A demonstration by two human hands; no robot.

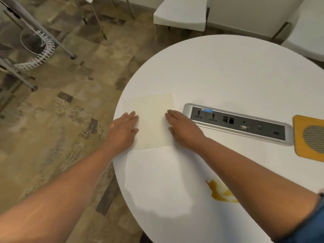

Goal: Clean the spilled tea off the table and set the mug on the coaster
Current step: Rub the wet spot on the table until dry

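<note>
head view: both arms reach forward and slightly left over the near-left part of a round white table (228, 71). the left hand (122, 128) lies palm down, fingers straight and close together, pointing away from the person, its inner edge on the left border of a pale square napkin (154, 120). the right hand (182, 128) mirrors it on the napkin's right border, palm down, fingers straight, thumb spread toward the napkin. neither grip is curled round anything; both are flat and pressing on the sheet. the napkin lies flat on the table near its left rim, between the two hands.

the tea spill (219, 192), a brown-yellow puddle, sits on the table nearer the person, partly hidden under the right forearm, well apart from the napkin. a yellow coaster (301, 137) with a grey mesh circle lies at the right edge of the frame, cut off by it. between the coaster and the right hand a silver socket strip (236, 123) is set in the table, its near end just beside the right fingertips. a blue sleeve (313, 223) shows at the right elbow. white chairs (180, 13) stand beyond the table on patterned carpet (70, 120).
</note>
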